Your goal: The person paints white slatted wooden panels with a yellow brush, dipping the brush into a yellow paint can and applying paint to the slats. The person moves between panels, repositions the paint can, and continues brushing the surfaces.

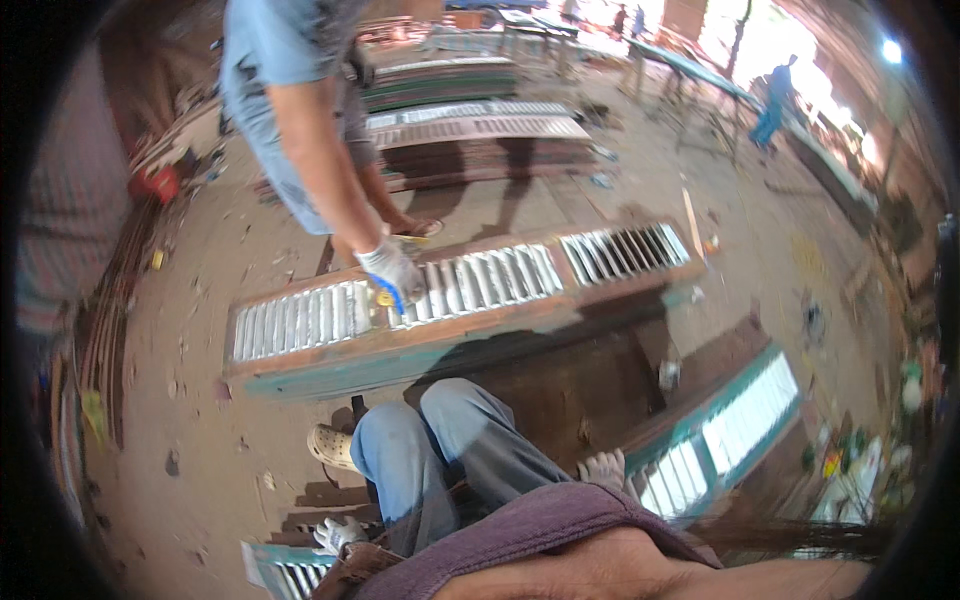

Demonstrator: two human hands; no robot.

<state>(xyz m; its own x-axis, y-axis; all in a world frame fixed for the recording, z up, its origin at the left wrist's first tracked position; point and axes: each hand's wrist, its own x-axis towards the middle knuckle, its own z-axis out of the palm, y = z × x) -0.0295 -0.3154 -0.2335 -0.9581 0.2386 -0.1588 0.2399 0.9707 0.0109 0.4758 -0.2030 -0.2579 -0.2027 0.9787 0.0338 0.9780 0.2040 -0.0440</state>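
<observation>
In a white glove, my left hand (340, 535) rests at the end of a teal louvered shutter (262, 562), fingers apart. My right hand (603, 468), also gloved, lies with stretched fingers at the edge of another teal-framed louvered shutter (715, 450); its palm is hidden. Beyond my knees (430, 450) lies a long brown-framed louvered shutter (480, 322) with several slatted panels, mostly whitish. Over it leans a co-worker (300, 130), whose gloved hand (392, 270) holds a small yellow and blue tool (388, 298) against the slats.
Stacks of shutters (480, 135) lie farther back. At the far right stand long work tables (690, 65), with another person (777, 100) nearby. A red container (158, 183) stands at left, beside long wooden strips (100, 340). Debris (850, 470) lies at the right.
</observation>
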